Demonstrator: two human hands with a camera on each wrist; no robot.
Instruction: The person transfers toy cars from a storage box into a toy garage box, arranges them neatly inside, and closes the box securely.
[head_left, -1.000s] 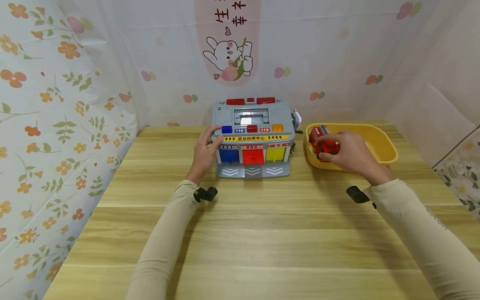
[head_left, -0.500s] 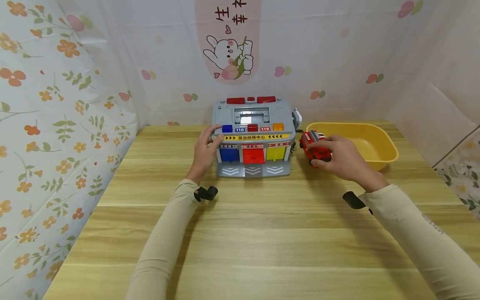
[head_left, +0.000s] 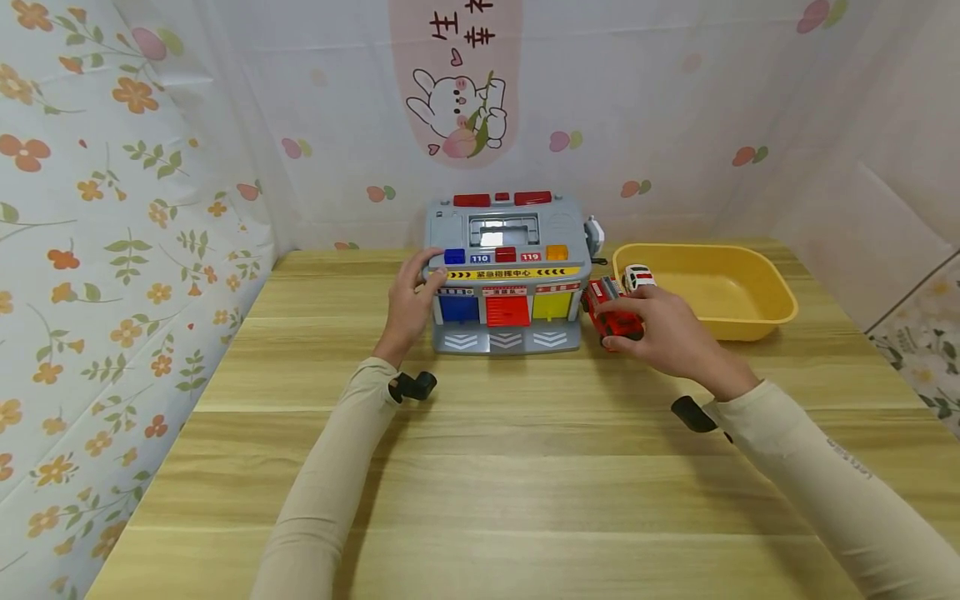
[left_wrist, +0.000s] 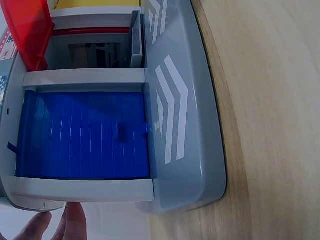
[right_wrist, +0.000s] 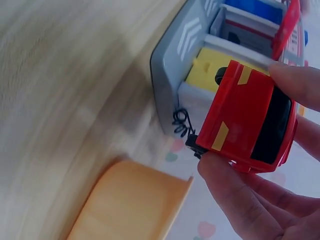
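Observation:
A grey toy rescue station point(head_left: 504, 272) stands on the table, with a blue door point(left_wrist: 85, 135), a red door point(left_wrist: 30, 30) and a yellow door point(head_left: 551, 307). The red door is swung up and outward, baring the middle bay. My left hand point(head_left: 408, 308) grips the station's upper left corner, thumb at the front edge. In my right hand point(head_left: 660, 329), a red toy fire truck point(right_wrist: 250, 117) is pinched between thumb and fingers, just right of the station. The right wrist view has the truck overlapping the yellow door.
A yellow plastic basin point(head_left: 750, 317) sits right of the station, with a white toy car point(head_left: 637, 277) at its left end. A black coiled cord point(right_wrist: 181, 122) hangs at the station's right side. Behind the wooden table point(head_left: 525, 467) hangs a printed cloth point(head_left: 315, 100).
My right hand has lifted the fire truck out of the basin and carried it left, close to the station. The white car has come into view. My left hand has stayed in place.

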